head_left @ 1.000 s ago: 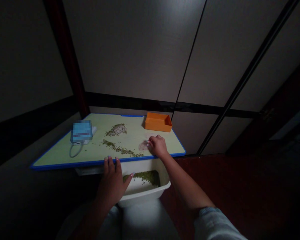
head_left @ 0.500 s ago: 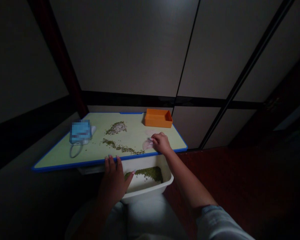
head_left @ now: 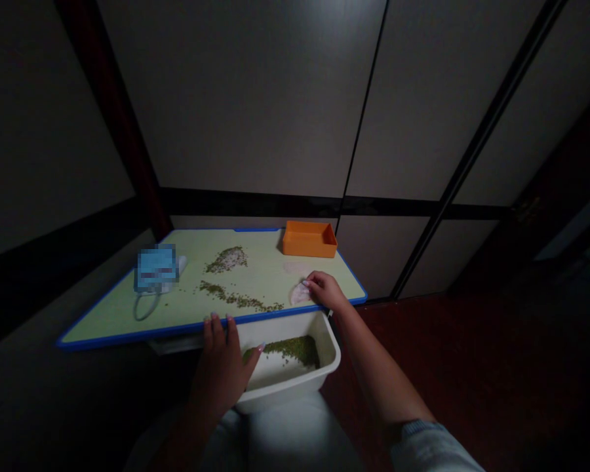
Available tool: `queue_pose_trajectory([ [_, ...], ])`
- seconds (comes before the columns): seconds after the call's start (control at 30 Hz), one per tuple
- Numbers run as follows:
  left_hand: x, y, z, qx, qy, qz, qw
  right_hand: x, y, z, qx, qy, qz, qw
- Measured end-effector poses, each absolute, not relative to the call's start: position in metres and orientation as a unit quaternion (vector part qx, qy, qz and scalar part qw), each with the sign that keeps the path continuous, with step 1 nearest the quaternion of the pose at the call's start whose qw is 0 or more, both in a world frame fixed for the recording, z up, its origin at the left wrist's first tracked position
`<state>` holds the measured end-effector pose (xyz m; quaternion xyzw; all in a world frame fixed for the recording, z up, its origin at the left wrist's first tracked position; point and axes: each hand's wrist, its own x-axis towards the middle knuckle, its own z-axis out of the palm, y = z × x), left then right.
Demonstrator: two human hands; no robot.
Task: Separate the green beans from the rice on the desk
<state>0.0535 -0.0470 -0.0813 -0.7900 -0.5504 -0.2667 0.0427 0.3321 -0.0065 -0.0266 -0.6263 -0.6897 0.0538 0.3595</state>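
Observation:
My right hand (head_left: 324, 290) is near the front right of a pale green tabletop (head_left: 265, 269) with a blue rim. Its fingers are pinched at the edge of a small pale, see-through piece (head_left: 299, 293), perhaps thin plastic; its exact kind is unclear. My left hand (head_left: 225, 357) has its fingers spread, tips at the blue front rim and thumb over a white plastic tub (head_left: 288, 387). Green beans or grains (head_left: 299, 349) lie in the tub. On the tabletop are a strip of green grains (head_left: 238, 299) and a heap of paler mixed grains (head_left: 227, 259).
An orange open box (head_left: 309, 246) stands at the back right of the tabletop. A blurred blue object (head_left: 156, 269) with a looped strap (head_left: 146, 306) sits at the left. A faint pale patch (head_left: 297, 267) lies behind my right hand. Cabinet doors (head_left: 255, 118) rise close behind.
My right hand has shifted a little to the right, and the pale see-through piece has moved with it. My left hand stays at the rim. The view has tilted slightly.

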Motion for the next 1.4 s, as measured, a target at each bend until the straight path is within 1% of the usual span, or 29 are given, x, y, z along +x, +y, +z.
queue_pose_trajectory([
  [0.23,0.053,-0.044,-0.085,-0.788,-0.547,-0.277,0.046,0.314,-0.002,-0.01,-0.689,-0.677,-0.034,0.259],
  [0.33,0.051,-0.043,-0.087,-0.791,-0.542,-0.278,0.051,0.318,0.008,-0.006,-0.711,-0.661,-0.058,0.235],
  [0.43,0.05,-0.042,-0.089,-0.793,-0.538,-0.281,0.06,0.324,0.016,-0.004,-0.726,-0.645,-0.069,0.229],
  [0.57,0.048,-0.04,-0.093,-0.793,-0.529,-0.293,0.077,0.33,0.016,-0.005,-0.741,-0.612,-0.078,0.264],
  [0.8,0.048,-0.034,-0.1,-0.787,-0.523,-0.31,0.103,0.34,0.01,-0.016,-0.727,-0.559,-0.053,0.395],
  [0.93,0.047,-0.034,-0.099,-0.788,-0.528,-0.3,0.101,0.343,0.012,-0.019,-0.712,-0.541,-0.025,0.447],
  [1.17,0.049,-0.041,-0.086,-0.792,-0.548,-0.255,0.089,0.347,0.014,-0.024,-0.697,-0.523,0.02,0.49],
  [1.4,0.06,-0.062,-0.064,-0.769,-0.597,-0.209,0.093,0.349,0.016,-0.031,-0.688,-0.527,0.041,0.497],
])
